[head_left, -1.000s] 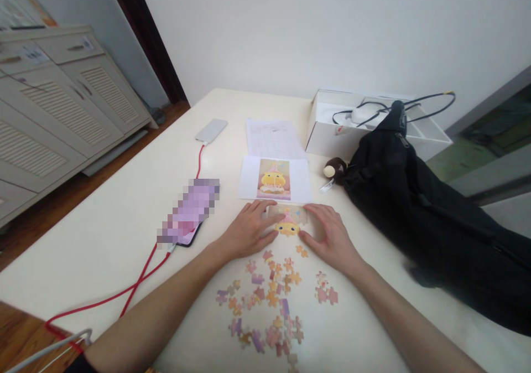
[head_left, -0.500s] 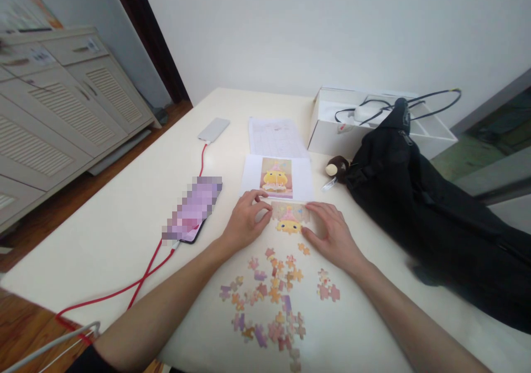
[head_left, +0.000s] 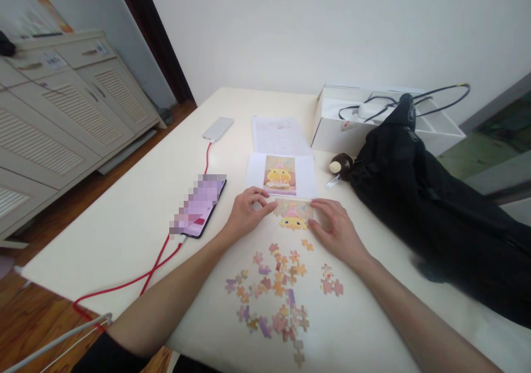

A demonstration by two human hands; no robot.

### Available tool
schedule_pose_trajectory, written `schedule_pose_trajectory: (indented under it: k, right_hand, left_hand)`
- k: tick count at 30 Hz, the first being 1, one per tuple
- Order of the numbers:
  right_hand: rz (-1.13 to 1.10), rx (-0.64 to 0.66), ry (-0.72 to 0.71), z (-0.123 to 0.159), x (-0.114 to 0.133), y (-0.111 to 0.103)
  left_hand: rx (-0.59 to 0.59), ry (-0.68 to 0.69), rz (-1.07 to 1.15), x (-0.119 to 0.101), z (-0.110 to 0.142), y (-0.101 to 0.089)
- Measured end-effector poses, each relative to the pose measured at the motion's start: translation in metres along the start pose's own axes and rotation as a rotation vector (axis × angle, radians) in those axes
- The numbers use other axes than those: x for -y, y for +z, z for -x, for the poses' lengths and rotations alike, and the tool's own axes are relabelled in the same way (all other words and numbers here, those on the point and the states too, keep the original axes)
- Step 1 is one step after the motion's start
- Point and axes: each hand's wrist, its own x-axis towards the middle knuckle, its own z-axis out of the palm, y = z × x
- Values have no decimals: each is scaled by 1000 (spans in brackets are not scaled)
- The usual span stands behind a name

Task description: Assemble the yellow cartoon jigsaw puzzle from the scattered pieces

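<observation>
puzzle (head_left: 293,211) sits between our loosely curled left hand (head_left: 248,211) and spread right hand (head_left: 338,230); we should steady its edges lightly, evenly.

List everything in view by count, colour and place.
Table: 1, white, centre
Joined puzzle section: 1, yellow-pink, centre
Loose puzzle pieces: many, pink-purple-orange, near side
Picture sheet: 1, white with yellow figure, beyond section
Printed paper: 1, white, behind sheet
Phone: 1, purple screen, left
Flat device: 1, grey, far left
Cable: count unclear, red, left
Box: 1, white, far right
Cord: count unclear, black, over box
Bag: 1, black, right
Plush toy: 1, brown, beside bag
Cabinet: 1, cream, left background
Floor: 1, brown, lower left
Left hand: 1, bare, section's left
Right hand: 1, bare, section's right
</observation>
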Motion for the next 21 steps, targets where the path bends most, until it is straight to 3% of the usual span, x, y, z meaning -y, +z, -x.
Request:
schedule_pose_trajectory:
  k: [4, 9, 13, 18, 21]
  right_hand:
    - [12, 12, 4, -1, 1, 0]
    - [2, 3, 8, -1, 4, -1]
    - [-2, -2, 9, -2, 3, -1]
    - [-77, -47, -84, -1, 11, -7]
    - [-153, 144, -285, 1, 27, -11]
  left_hand:
    - [388, 57, -98, -13, 1, -22]
    - [661, 48, -183, -25, 7, -47]
    - [770, 47, -224, -25, 12, -44]
    - [797, 66, -243, -29, 17, -34]
    - [787, 92, -241, -30, 18, -31]
